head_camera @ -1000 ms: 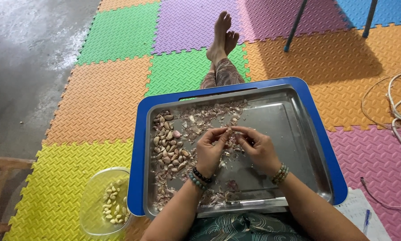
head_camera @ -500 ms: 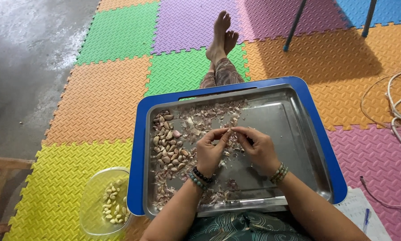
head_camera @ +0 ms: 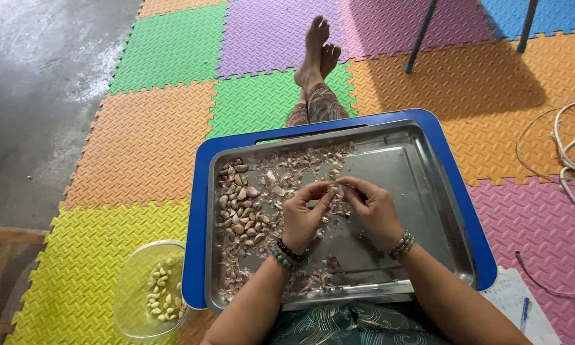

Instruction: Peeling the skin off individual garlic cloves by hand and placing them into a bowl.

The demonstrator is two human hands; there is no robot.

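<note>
1. Both hands meet over the middle of the steel tray (head_camera: pixel 428 211), fingertips pinched together on one small garlic clove (head_camera: pixel 334 187) held just above the tray floor.
2. The left hand (head_camera: pixel 303 214) closes thumb and forefinger on the clove's near-left side; its grip is nearly shut, with only the clove between the pads.
3. The right hand (head_camera: pixel 373 207) pinches from the opposite side, fingers curled in tight, so the clove sits right between the two grips and neither hand is nearer than the other.
4. The clove's long axis is too small and too covered by fingertips to call.
5. Left of the grip, well within reach of the left hand, lies the heap of unpeeled cloves (head_camera: pixel 239 207) against the tray's left wall.
6. Papery skins (head_camera: pixel 300 163) are scattered beyond the grip and also below it, towards the body.
7. Further left and nearer the body, off the tray and beside its blue rim, sits a clear bowl (head_camera: pixel 131 287) with pale peeled cloves (head_camera: pixel 159 297) inside, on the left hand's side.
</note>
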